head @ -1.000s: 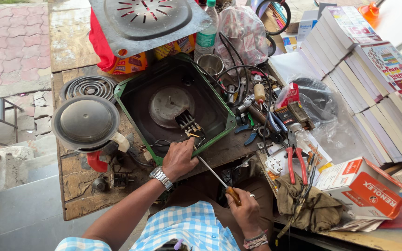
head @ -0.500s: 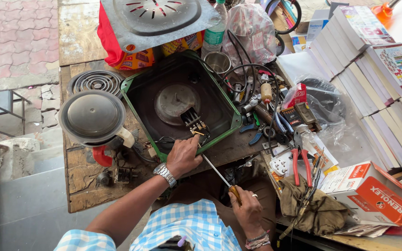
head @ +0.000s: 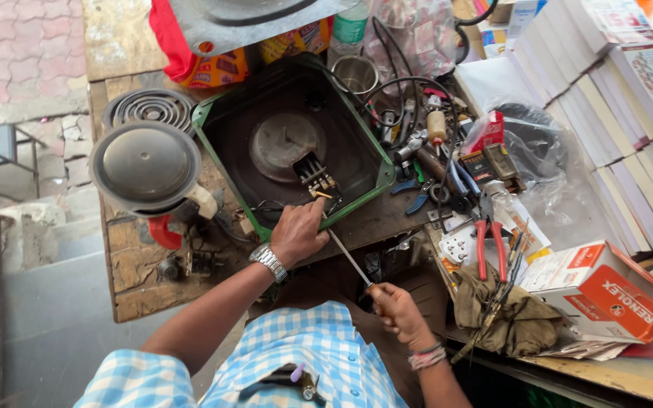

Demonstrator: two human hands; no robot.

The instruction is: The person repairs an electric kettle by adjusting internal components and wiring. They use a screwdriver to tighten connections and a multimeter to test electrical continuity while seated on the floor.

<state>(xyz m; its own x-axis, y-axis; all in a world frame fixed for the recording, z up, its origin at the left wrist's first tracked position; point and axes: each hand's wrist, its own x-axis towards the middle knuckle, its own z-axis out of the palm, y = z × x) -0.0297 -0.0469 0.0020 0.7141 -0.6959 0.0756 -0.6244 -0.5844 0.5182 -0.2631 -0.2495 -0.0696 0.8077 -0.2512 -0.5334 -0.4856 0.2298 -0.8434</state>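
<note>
A green-rimmed black metal appliance base [head: 224, 155] lies open on the wooden workbench, with a small terminal block [head: 315, 175] inside near its front edge. My left hand [head: 298, 233], with a metal wristwatch, rests on the base's front rim, fingers pinching at the wires by the terminal block. My right hand [head: 396, 310] grips the handle of a long screwdriver [head: 349, 257], whose shaft runs up toward the terminal block. The tip is hidden behind my left hand.
A round metal lid [head: 145, 165] and a heating coil [head: 149, 108] sit left of the base. Red pliers [head: 489, 245], cutters, wires and small parts crowd the right. Stacked books [head: 614, 113] and an orange-white box [head: 606, 291] lie further right.
The view has shifted slightly closer and downward. Both hands stay at the terminal block with the screwdriver; my left hand has edged a little toward the block.
</note>
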